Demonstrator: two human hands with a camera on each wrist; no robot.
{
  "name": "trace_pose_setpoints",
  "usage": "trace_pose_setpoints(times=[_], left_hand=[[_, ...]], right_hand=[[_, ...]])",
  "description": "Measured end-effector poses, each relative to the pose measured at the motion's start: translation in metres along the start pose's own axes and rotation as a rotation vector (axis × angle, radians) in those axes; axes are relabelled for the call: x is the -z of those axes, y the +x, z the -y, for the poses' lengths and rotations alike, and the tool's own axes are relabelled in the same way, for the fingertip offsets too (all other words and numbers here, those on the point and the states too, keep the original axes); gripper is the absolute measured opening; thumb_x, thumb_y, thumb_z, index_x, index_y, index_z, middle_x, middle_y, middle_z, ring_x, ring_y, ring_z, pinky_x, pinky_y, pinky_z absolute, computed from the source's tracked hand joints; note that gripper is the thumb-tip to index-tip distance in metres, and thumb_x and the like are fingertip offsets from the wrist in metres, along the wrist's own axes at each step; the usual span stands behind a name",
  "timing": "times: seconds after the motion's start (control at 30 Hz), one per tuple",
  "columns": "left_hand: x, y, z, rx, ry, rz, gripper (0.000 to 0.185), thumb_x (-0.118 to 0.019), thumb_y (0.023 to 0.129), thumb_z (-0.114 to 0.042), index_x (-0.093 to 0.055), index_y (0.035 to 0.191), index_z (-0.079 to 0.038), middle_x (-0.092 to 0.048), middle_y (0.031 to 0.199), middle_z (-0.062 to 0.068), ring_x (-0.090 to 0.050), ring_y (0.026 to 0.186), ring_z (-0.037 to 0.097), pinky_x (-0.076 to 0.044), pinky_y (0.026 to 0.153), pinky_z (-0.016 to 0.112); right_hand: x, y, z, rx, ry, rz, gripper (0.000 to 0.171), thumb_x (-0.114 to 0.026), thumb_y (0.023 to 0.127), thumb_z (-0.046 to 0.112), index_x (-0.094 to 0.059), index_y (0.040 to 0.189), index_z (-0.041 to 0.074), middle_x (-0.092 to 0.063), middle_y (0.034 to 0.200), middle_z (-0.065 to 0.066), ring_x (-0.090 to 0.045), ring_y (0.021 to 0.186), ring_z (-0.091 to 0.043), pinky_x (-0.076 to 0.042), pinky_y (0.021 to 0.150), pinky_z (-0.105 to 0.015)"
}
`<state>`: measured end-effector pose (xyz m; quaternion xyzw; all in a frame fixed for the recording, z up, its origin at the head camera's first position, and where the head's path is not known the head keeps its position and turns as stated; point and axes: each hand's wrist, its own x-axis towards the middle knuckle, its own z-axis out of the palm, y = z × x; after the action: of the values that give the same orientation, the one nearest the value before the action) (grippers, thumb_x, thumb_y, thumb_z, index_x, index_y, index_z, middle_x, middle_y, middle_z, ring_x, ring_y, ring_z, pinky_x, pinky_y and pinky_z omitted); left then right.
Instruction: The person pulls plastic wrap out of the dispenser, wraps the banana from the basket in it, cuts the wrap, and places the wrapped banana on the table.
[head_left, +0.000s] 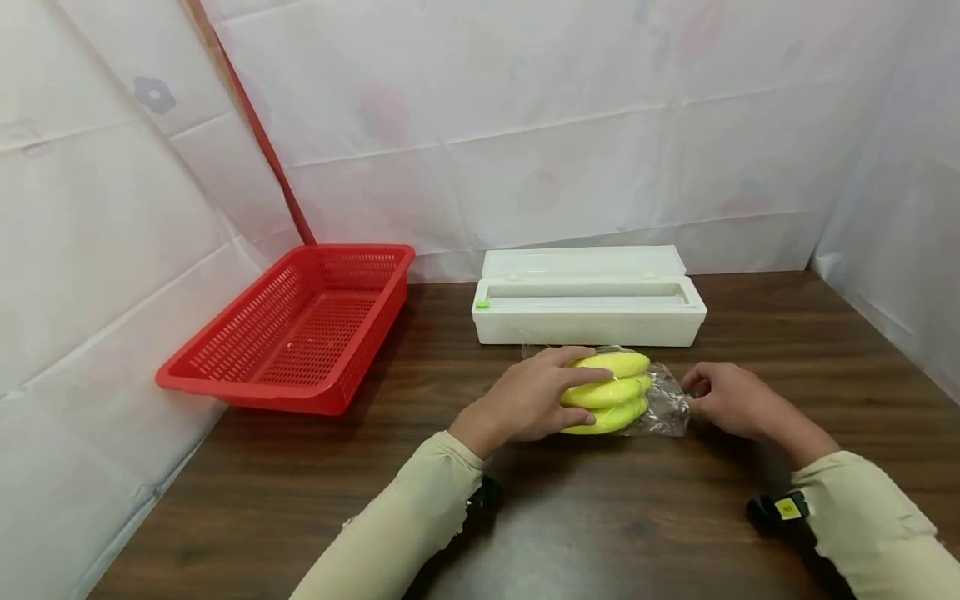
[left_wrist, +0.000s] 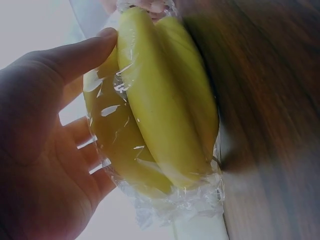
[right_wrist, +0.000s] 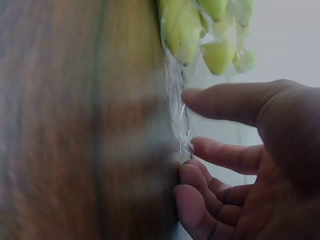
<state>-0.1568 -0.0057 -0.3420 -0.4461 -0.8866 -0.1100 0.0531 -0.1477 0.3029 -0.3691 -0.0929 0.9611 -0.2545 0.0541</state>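
on the dark wooden table (head_left: pixel 315 500), the left hand (head_left: pixel 525 400) wraps around a bunch of bananas (head_left: pixel 609 392), fingers curled over its top and thumb against the near side, so it grips the fruit. the left wrist view shows the same hold close up: the thumb lies along one banana and the fingers (left_wrist: pixel 85 145) sit under the bunch, with clear plastic wrap (left_wrist: pixel 175 200) crinkled around the yellow skins. the bananas lie on the table directly under this grip, between the two hands.

just to the right of that grip, the right hand (head_left: pixel 731 404) rests at the loose end of the plastic wrap, which bunches up at the bananas' right end. in the right wrist view its fingers (right_wrist: pixel 225 152) are loosely curled beside a twisted tail of wrap; the tail touches or nearly touches the fingertips, but whether they actually pinch it cannot be told.

beyond the gripped bananas, close behind them, stands a long white wrap dispenser box (head_left: pixel 588 312) with its lid tipped open toward the back. further off to the left of the left hand, a red slotted basket (head_left: pixel 300 329) sits tilted, its far edge leaning on the white sheeted wall (head_left: pixel 525 125). both forearms wear pale sleeves (head_left: pixel 397 533).
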Motion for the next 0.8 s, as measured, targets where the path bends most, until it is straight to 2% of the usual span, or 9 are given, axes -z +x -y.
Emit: trace_pose_setpoints(times=[0.13,0.2,0.27,0.4,0.53,0.6,0.7,0.8], left_hand=[[-0.0008,-0.0003,-0.0003,0.007,-0.010,-0.010,0.056,-0.072,0.092,-0.043,-0.055,0.144,-0.032,-0.041,0.154,-0.003,-0.045,0.135,0.017,-0.048,0.095,0.037],[-0.0008,-0.0007,-0.0006,0.009,-0.014,-0.013,0.056,-0.071,0.092,-0.043,-0.055,0.144,-0.032,-0.042,0.154,-0.003,-0.045,0.135,0.017,-0.049,0.095,0.037],[-0.0009,-0.0009,-0.0010,0.012,-0.014,-0.016,0.055,-0.072,0.092,-0.043,-0.055,0.144,-0.032,-0.042,0.154,-0.003,-0.045,0.135,0.017,-0.049,0.095,0.037],[-0.0017,-0.0012,-0.0012,0.021,-0.014,-0.011,0.056,-0.072,0.092,-0.044,-0.055,0.144,-0.032,-0.042,0.153,-0.004,-0.044,0.135,0.017,-0.049,0.095,0.036],[-0.0022,-0.0003,-0.0008,0.020,-0.004,-0.014,0.056,-0.073,0.091,-0.044,-0.055,0.144,-0.033,-0.043,0.153,-0.004,-0.045,0.134,0.017,-0.050,0.093,0.036],[-0.0025,0.0005,-0.0007,0.017,0.005,-0.014,0.058,-0.073,0.091,-0.044,-0.053,0.145,-0.033,-0.042,0.153,-0.004,-0.045,0.134,0.017,-0.049,0.094,0.036],[-0.0024,0.0008,-0.0009,0.014,0.016,-0.012,0.063,-0.073,0.091,-0.044,-0.049,0.149,-0.034,-0.042,0.153,-0.004,-0.044,0.135,0.016,-0.048,0.098,0.036],[-0.0019,0.0003,-0.0016,0.012,0.020,-0.014,0.070,-0.073,0.091,-0.044,-0.042,0.153,-0.033,-0.043,0.152,-0.004,-0.044,0.135,0.016,-0.047,0.099,0.036]], right_hand=[[-0.0026,0.0006,-0.0016,0.016,-0.023,-0.016,0.013,-0.065,0.091,0.013,-0.069,0.093,0.001,-0.063,0.085,-0.005,-0.055,0.075,-0.019,-0.046,0.066,-0.035],[-0.0015,0.0005,-0.0034,-0.004,0.041,-0.007,0.014,-0.061,0.094,0.013,-0.068,0.093,0.001,-0.062,0.084,-0.005,-0.056,0.074,-0.018,-0.048,0.064,-0.035],[0.0002,0.0004,-0.0052,-0.039,0.162,0.010,0.018,-0.058,0.098,0.015,-0.067,0.097,-0.001,-0.064,0.087,-0.006,-0.059,0.076,-0.017,-0.051,0.063,-0.035],[0.0003,0.0022,-0.0074,-0.123,0.493,0.025,0.021,-0.054,0.101,0.015,-0.064,0.101,-0.003,-0.068,0.094,-0.006,-0.065,0.083,-0.014,-0.058,0.068,-0.035],[-0.0011,0.0044,-0.0076,-0.132,0.782,-0.013,0.017,-0.053,0.102,0.011,-0.065,0.096,0.001,-0.069,0.093,0.000,-0.067,0.081,-0.009,-0.059,0.071,-0.032],[-0.0015,0.0044,-0.0068,-0.120,0.872,-0.044,0.016,-0.054,0.103,0.011,-0.064,0.094,0.003,-0.069,0.091,0.002,-0.066,0.080,-0.008,-0.058,0.069,-0.029],[-0.0034,0.0061,-0.0046,-0.107,0.903,-0.103,0.014,-0.058,0.102,0.012,-0.062,0.093,0.002,-0.069,0.088,0.002,-0.065,0.078,-0.008,-0.057,0.065,-0.027],[-0.0053,0.0093,-0.0016,-0.091,0.880,-0.156,0.016,-0.060,0.101,0.012,-0.056,0.101,-0.004,-0.068,0.087,0.001,-0.066,0.076,-0.009,-0.057,0.065,-0.027]])
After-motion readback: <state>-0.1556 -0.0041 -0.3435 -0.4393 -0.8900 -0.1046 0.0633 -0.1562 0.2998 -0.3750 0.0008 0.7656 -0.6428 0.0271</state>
